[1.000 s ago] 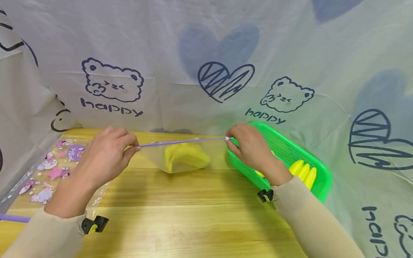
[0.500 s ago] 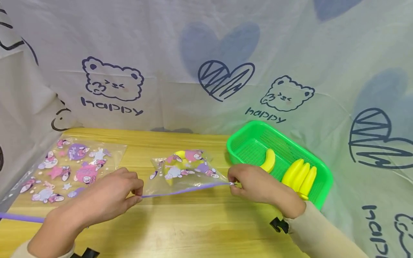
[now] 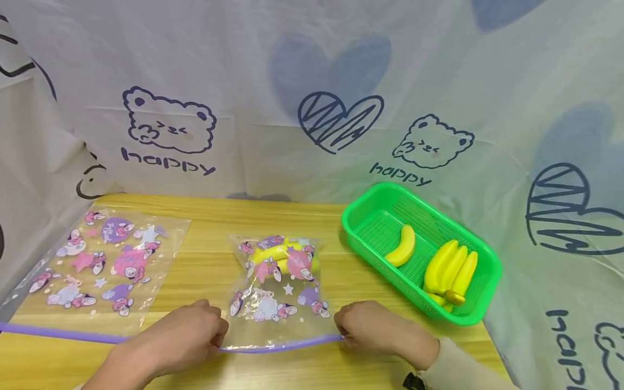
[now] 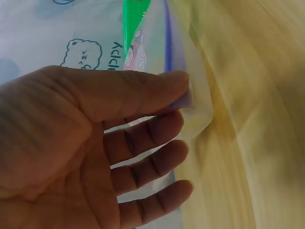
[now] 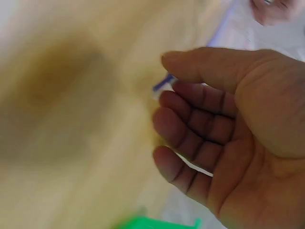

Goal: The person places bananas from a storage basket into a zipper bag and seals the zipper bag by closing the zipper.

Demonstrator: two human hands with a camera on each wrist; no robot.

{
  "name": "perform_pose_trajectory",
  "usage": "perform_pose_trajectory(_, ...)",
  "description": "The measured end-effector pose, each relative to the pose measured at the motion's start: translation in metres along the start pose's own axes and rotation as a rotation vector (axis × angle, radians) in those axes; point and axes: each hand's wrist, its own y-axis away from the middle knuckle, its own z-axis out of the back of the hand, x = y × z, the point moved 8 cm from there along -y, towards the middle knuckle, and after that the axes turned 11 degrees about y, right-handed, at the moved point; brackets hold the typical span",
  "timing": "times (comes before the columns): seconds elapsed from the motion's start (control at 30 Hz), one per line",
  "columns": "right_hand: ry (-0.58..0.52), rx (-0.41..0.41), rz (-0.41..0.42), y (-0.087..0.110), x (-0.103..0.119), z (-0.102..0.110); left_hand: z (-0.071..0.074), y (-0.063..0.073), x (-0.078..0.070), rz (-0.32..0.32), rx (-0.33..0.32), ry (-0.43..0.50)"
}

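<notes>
A clear zip bag [image 3: 265, 292] printed with pink and purple cartoon figures lies on the table, its purple zip strip [image 3: 285, 345] towards me. Yellow bananas [image 3: 270, 253] show through its far end. My left hand [image 3: 180, 336] pinches the left end of the strip; in the left wrist view the thumb [image 4: 138, 93] presses on the bag's corner against the index finger. My right hand [image 3: 377, 330] pinches the opposite end. The strip's tip [image 5: 162, 83] pokes out between thumb and index finger in the right wrist view.
A green basket [image 3: 434, 213] stands at the right, holding a single banana [image 3: 403, 246] and a bunch of bananas [image 3: 450, 268]. Another printed zip bag [image 3: 161, 254] lies flat at the left. A white printed cloth [image 3: 273, 157] hangs behind the table.
Both hands have brought the purple strip down and towards me. The bag, held up before, now lies flatter with its print showing, and the basket's bananas are uncovered.
</notes>
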Motion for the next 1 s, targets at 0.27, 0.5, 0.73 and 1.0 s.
perform_pose_trajectory(0.27,0.013,-0.074,-0.037,-0.003,0.008,-0.022,0.016,-0.011,-0.003,0.136,-0.193,-0.051)
perform_pose_trajectory(0.5,-0.067,-0.259,-0.150,-0.008,0.004,0.002,0.015,-0.024,-0.010,0.074,-0.419,-0.139)
perform_pose_trajectory(0.73,0.043,-0.548,-0.164,-0.024,0.033,0.007,-0.020,-0.030,-0.004,0.058,-0.277,-0.128)
perform_pose_trajectory(1.0,0.126,-0.403,-0.221,-0.052,0.037,-0.016,-0.033,-0.040,0.005,0.057,-0.228,-0.121)
